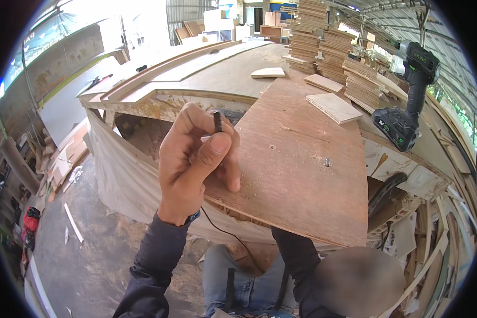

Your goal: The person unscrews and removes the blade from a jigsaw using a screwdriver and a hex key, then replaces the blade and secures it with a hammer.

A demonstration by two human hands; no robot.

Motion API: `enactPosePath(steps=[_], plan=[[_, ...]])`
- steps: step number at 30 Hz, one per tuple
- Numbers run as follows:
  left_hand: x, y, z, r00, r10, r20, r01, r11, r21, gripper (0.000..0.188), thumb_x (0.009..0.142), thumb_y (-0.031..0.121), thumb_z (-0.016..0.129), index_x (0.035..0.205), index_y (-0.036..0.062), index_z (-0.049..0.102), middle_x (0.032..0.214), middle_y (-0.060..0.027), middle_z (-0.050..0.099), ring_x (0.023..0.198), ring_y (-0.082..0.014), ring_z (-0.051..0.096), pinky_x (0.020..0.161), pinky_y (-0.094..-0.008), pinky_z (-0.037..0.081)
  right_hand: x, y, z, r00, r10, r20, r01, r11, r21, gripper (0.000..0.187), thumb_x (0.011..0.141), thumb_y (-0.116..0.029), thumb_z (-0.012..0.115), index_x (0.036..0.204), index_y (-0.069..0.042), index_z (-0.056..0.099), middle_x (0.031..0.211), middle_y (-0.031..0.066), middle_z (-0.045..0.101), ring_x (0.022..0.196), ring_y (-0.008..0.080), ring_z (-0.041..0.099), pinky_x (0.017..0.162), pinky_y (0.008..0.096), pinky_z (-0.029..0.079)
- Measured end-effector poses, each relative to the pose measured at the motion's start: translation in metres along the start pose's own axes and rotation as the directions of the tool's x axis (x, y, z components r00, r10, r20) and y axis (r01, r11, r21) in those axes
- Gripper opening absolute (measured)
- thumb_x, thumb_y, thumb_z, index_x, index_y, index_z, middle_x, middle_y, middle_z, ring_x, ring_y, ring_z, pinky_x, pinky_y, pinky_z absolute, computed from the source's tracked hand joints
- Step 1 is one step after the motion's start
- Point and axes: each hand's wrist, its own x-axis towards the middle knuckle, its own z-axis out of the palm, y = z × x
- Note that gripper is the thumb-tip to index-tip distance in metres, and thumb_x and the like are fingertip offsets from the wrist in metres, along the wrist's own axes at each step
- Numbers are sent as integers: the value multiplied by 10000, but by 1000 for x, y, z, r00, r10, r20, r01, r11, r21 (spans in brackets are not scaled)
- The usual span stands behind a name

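Note:
In front of me, raised over the near left edge of a plywood board (307, 201), is my left hand (196, 151). Its thumb and forefinger pinch a small black ridged piece (218, 122) that looks like a screw. The board juts out toward me from the workbench and has sawdust and chips on it. A small hole (272, 147) shows near its middle. Farther right, a small silvery metal bit (327, 162) stands in the surface. My right forearm reaches under the board's near edge, which hides the right hand.
A black cordless drill (414, 90) hangs at the right. Tall stacks of thin wood pieces (305, 37) stand at the back, with loose flat pieces (334, 108) nearby. A dark cable (225, 230) runs below the board's edge. Wood offcuts (434, 254) pile up at the right.

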Motion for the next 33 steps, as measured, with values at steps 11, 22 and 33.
enactPosePath(steps=[11,22,33], plan=[[0,1,1,999,-32,5,32,999,11,161,1028,107,614,1008,14,485,866,-71,593,583,-113,628,503,-215,486,3,11,11,1000,23,17,-23,1000,1,670,651,-304,911,1159,-32,568,1071,221,694,1031,406,663,871,463,525],[-3,2,7,989,-119,-86,129,983,129,203,1013,124,644,1000,20,470,789,-76,604,533,-128,610,479,-235,478,16,23,37,1000,-3,-15,3,1000,24,672,640,-327,930,1131,-42,571,1031,215,707,999,388,689,841,448,542],[21,-6,-4,999,33,43,-49,891,451,113,994,87,604,965,-10,553,730,-53,611,501,-125,650,415,-253,499,84,2,262,979,-137,151,115,983,143,675,629,-351,949,1103,-53,574,991,208,720,967,370,715,811,432,559]])
